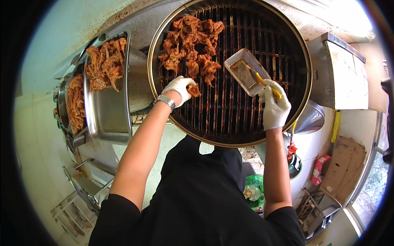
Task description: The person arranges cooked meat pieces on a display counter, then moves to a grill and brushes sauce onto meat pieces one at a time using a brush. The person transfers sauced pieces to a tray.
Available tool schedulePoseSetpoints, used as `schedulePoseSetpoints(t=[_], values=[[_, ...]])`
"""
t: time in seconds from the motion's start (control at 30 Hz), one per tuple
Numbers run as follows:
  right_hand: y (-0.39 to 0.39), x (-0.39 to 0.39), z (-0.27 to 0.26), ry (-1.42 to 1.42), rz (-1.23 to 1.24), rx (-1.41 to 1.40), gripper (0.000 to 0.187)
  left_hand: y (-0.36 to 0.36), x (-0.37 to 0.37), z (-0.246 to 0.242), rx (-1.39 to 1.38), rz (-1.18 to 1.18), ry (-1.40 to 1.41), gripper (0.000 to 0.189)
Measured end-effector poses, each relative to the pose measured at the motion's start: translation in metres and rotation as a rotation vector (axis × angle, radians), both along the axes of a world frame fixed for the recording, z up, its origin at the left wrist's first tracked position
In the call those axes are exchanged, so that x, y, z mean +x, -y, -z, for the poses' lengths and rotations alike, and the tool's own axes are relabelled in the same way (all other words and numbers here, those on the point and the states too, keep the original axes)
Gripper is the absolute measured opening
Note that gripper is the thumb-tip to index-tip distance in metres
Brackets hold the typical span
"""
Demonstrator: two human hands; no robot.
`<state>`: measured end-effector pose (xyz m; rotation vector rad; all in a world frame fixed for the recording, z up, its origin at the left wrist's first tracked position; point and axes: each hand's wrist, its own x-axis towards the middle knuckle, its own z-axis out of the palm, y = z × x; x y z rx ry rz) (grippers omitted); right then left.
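A round metal grill (229, 142) with rusty parallel bars lies before me, and pieces of reddish marinated meat (187, 46) are spread over its upper left part. My left hand (181, 89), in a white glove, grips a small piece of meat (194, 90) just below them, over the bars. My right hand (275, 101), also gloved, holds the yellow handle (260, 79) of a utensil whose end reaches into a small metal tray (236, 63). That tray is tilted over the right half of the grill, and its near corner meets my right fingers. Whether they also grip the tray is hard to tell.
Left of the grill stands a deep steel tray (107, 130) with more meat (106, 64) at its far end. Beside it another container holds strips of meat (76, 104). A metal cabinet (347, 73) is at the right; a steel cone-shaped vessel (311, 118) sits below it.
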<state>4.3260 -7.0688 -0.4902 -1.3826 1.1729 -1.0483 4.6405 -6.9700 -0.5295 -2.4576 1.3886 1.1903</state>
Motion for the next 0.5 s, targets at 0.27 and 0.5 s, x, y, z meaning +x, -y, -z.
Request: schedulePoseSetpoints(t=[0.27,0.5], values=[[-0.054,0.019,-0.05,-0.133,-0.409,-0.39,0.031,-0.016,-0.018,-0.026,-0.449,-0.447,-0.713,0.052],[-0.059,0.03,-0.066,-0.221,-0.541,-0.578,0.032,-0.014,-0.03,-0.03,-0.558,-0.571,-0.875,0.054]])
